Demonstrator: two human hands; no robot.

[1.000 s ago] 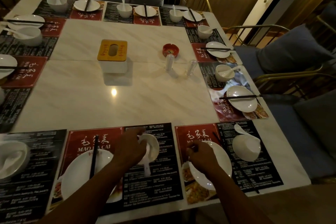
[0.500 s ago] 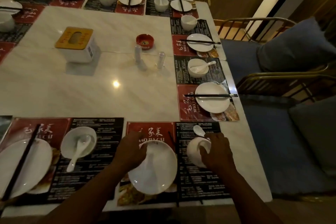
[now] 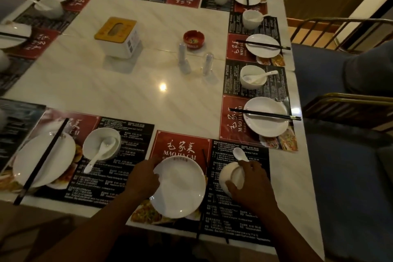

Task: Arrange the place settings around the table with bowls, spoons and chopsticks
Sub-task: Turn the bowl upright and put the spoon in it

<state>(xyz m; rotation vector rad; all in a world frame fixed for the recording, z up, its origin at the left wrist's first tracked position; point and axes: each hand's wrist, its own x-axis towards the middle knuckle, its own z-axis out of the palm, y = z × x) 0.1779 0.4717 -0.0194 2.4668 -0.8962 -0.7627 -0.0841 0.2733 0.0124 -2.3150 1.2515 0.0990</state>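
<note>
At the near table edge a white plate [image 3: 180, 187] lies on a red and black placemat [image 3: 178, 144]. My left hand [image 3: 141, 181] holds the plate's left rim. To its right, my right hand [image 3: 249, 185] grips a small white bowl [image 3: 228, 178] from above; a white spoon [image 3: 240, 153] sticks out at the bowl's far side. A pair of dark chopsticks [image 3: 204, 161] lies on the mat between plate and bowl, mostly hidden. The setting to the left has a plate [image 3: 42, 159] with chopsticks [image 3: 42, 159] across it and a bowl [image 3: 102, 143] with a spoon.
Finished settings of plate, chopsticks, bowl and spoon line the right side [image 3: 265, 117], the far side and the left side. In the middle stand a tissue box [image 3: 117, 36], a red ashtray [image 3: 193, 39] and two small shakers [image 3: 182, 55]. Blue-cushioned chairs [image 3: 344, 155] stand at the right.
My view has swung right from the neighbouring setting. My left hand went from that setting's bowl to this plate's rim. My right hand moved from the plate onto the bowl.
</note>
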